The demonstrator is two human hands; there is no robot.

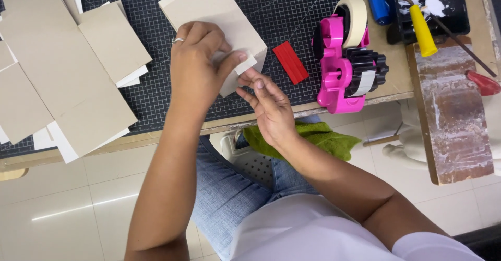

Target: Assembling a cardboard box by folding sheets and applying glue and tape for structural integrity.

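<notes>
A grey cardboard box shape (214,8) rests on the black cutting mat (292,5) in the head view. My left hand (195,65), with a ring on one finger, presses down on the box's near corner, thumb on a strip of pale tape (244,63). My right hand (269,107) is just below that corner, its fingertips touching the tape's edge. A red flat block (290,62) lies right of the box. Beyond it stands a pink tape dispenser (342,63) with a roll of masking tape.
Several grey cardboard sheets (62,68) are stacked at the left of the mat. At the top right are a black tray (443,5), a yellow-handled roller (421,29) and a blue tube (377,0). A paint-stained board (451,115) juts out. A green cloth (313,136) lies on my lap.
</notes>
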